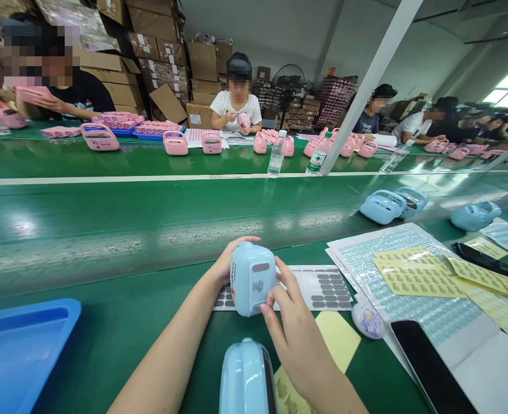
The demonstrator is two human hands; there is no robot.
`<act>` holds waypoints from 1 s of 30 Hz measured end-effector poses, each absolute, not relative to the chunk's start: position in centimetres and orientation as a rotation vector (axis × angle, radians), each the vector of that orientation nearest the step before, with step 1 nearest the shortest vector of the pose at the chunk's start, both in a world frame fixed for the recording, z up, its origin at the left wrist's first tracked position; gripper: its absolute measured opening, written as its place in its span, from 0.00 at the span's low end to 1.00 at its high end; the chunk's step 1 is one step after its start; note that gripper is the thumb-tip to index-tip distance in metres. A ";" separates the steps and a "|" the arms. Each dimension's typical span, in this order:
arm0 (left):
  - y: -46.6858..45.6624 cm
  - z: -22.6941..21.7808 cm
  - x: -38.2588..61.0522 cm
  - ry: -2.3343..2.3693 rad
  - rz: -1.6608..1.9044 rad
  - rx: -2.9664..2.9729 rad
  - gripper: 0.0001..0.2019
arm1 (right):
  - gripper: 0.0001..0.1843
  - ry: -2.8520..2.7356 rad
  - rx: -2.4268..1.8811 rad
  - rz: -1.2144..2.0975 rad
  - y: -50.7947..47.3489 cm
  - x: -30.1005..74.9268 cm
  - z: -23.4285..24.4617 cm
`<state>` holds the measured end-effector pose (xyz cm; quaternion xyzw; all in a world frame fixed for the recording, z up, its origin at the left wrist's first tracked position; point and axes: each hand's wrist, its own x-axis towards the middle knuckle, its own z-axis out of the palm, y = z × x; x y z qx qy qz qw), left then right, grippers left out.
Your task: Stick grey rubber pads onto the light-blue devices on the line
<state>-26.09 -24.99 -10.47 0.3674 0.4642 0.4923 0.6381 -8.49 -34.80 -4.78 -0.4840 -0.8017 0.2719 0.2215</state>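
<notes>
My left hand (226,260) grips a light blue plastic toy case (252,278) from behind, holding it upright above the green table. My right hand (289,322) presses its fingertips on the case's lower right corner, next to a grey oval pad on its face. A white sheet of grey oval stickers (326,287) lies flat just behind the case. A second light blue case (245,378) lies close to me at the bottom edge.
A blue tray (18,348) sits at lower left. Sticker sheets (413,273), a black phone (430,363) and a small oval piece (367,319) lie at right. More blue cases (387,205) stand beyond. Other people handle pink cases (99,137) across the green belt (150,213).
</notes>
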 end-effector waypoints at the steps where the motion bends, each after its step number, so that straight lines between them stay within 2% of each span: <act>1: -25.0 -10.5 -26.1 1.056 1.122 0.839 0.24 | 0.09 -2.213 -1.329 0.754 -34.8 -8.5 -4.8; 30: -25.1 -9.9 -25.7 1.054 1.165 0.732 0.17 | 0.10 -2.178 -1.363 0.627 -34.9 -8.9 -5.6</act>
